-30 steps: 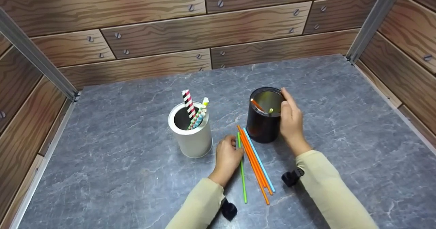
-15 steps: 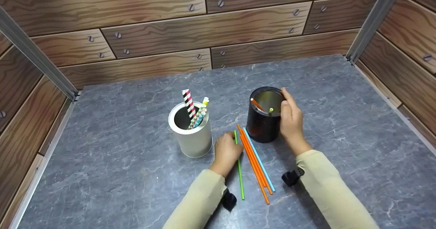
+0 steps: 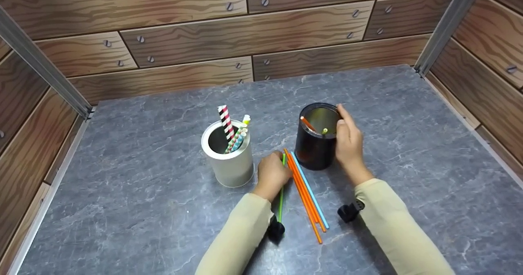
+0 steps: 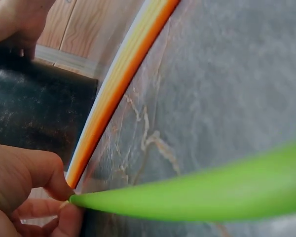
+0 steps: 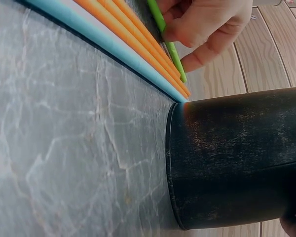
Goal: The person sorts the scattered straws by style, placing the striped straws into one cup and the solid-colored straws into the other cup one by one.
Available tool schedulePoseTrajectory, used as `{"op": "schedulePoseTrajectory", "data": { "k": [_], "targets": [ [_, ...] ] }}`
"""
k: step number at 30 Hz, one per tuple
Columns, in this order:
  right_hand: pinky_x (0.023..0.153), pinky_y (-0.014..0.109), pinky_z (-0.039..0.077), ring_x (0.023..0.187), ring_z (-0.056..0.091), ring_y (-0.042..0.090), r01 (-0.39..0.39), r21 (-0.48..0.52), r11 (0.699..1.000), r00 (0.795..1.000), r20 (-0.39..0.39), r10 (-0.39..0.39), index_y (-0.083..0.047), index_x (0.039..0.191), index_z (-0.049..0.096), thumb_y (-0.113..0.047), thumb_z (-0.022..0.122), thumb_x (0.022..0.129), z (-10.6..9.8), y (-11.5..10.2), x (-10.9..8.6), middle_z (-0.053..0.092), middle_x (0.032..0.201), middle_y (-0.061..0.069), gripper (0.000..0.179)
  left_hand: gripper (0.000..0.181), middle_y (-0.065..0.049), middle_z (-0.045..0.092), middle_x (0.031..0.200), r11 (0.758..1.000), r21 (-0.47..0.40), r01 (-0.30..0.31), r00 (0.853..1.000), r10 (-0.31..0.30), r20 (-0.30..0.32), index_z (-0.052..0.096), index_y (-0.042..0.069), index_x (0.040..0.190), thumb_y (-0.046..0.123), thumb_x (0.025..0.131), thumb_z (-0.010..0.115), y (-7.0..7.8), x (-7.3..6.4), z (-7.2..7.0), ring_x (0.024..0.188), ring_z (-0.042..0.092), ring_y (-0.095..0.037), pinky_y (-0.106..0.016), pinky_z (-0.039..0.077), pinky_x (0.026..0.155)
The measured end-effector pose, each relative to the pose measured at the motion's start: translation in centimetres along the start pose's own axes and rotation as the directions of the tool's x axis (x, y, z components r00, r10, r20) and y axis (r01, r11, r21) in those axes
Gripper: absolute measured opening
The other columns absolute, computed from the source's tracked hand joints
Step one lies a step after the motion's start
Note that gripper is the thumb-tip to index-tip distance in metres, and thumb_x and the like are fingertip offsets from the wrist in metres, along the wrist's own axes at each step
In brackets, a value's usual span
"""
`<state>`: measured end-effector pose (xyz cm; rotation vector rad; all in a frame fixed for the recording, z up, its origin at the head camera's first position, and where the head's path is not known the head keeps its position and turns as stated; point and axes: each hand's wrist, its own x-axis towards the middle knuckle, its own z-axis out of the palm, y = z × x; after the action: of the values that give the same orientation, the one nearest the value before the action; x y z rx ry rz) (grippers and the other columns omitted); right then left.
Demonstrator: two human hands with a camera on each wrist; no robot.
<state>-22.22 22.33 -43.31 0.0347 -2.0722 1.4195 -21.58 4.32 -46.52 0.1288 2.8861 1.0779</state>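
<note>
Near the table's middle, my left hand (image 3: 273, 176) pinches a green drinking straw (image 3: 280, 207) between thumb and fingers; the left wrist view shows the grip close to one end of the straw (image 4: 187, 197). My right hand (image 3: 350, 148) holds the right side of a black cylindrical cup (image 3: 314, 152), its index finger reaching up to the rim. Inside that cup stand an orange straw (image 3: 307, 124) and a green one. Several orange straws (image 3: 304, 193) and a light blue straw (image 3: 312, 193) lie side by side on the table, beside the cup's base.
A white cylindrical cup (image 3: 232, 171) stands left of my left hand. It holds several patterned paper straws (image 3: 226, 124), one striped black, white and pink. Wood-print walls (image 3: 184, 46) enclose the grey marbled table (image 3: 143, 164) at the back and sides.
The green straw has shifted left, away from the orange straws, and its near end has swung left under my wrist. My left hand has moved slightly forward with it. My right hand stays on the cup.
</note>
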Motion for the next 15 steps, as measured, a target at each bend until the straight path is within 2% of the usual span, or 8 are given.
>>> {"op": "schedulePoseTrajectory", "data": {
  "k": [5,11,15],
  "targets": [
    [0.109,0.027,0.028,0.129,0.041,0.024,-0.005,0.001,1.0,1.0,-0.007,0.005,0.002,0.132,0.048,-0.008,0.036,0.094,-0.1,-0.1,0.0,0.048,0.137,0.015,0.041,0.038,-0.006,0.068,0.095,0.985,-0.158,0.067,0.998,-0.066,0.009,0.069,0.007,0.1,0.01,0.063,0.071,-0.6,0.1,-0.2,0.085,0.06,-0.022,-0.029,0.049,0.074],
    [0.11,0.028,0.028,0.13,0.04,0.024,-0.006,0.009,1.0,1.0,0.0,0.006,0.002,0.132,0.048,-0.008,0.036,0.094,0.0,-0.2,0.0,0.047,0.137,0.015,0.041,0.038,-0.005,0.067,0.103,0.941,-0.297,0.164,0.987,-0.156,0.051,0.069,0.009,0.102,0.009,0.064,0.071,-1.3,0.2,-0.6,0.087,0.057,-0.017,-0.024,0.048,0.075],
    [0.109,0.028,0.029,0.13,0.04,0.024,-0.012,0.006,1.0,1.0,-0.003,0.012,0.002,0.132,0.048,-0.008,0.036,0.095,0.1,-0.2,0.0,0.048,0.137,0.015,0.041,0.039,-0.007,0.066,0.105,0.921,-0.348,0.176,0.984,-0.179,0.025,0.068,0.009,0.102,0.007,0.063,0.07,-1.3,0.0,-0.5,0.088,0.056,-0.018,-0.025,0.048,0.076]
  ]
}}
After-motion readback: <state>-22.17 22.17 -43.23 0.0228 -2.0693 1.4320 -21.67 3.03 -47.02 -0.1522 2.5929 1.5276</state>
